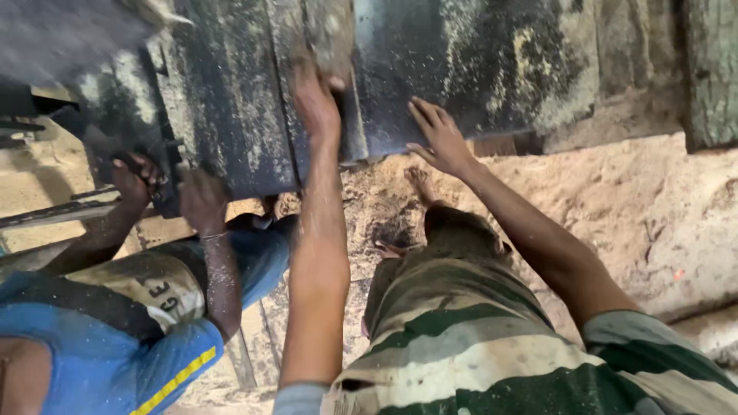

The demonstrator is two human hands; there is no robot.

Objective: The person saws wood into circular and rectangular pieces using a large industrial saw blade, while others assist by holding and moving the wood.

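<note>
My left hand (315,100) reaches forward and grips the near end of a narrow, sawdust-covered wooden strip (332,34) lying between two dark slabs. The fingers curl over it and the thumb sticks out to the right. Spread flat, my right hand (440,138) presses on the near edge of the right dark slab (477,61) and holds nothing. A co-worker in a blue shirt (100,361) stands at the left, with both hands (201,200) on the near edge of the left dark slab (223,100).
Sawdust (615,200) covers the ground below the slabs. My striped green and white garment (461,338) fills the lower middle, and a bare foot (419,180) shows in the sawdust. A metal rail (54,214) runs at the left, and a weathered green post (711,69) stands at the top right.
</note>
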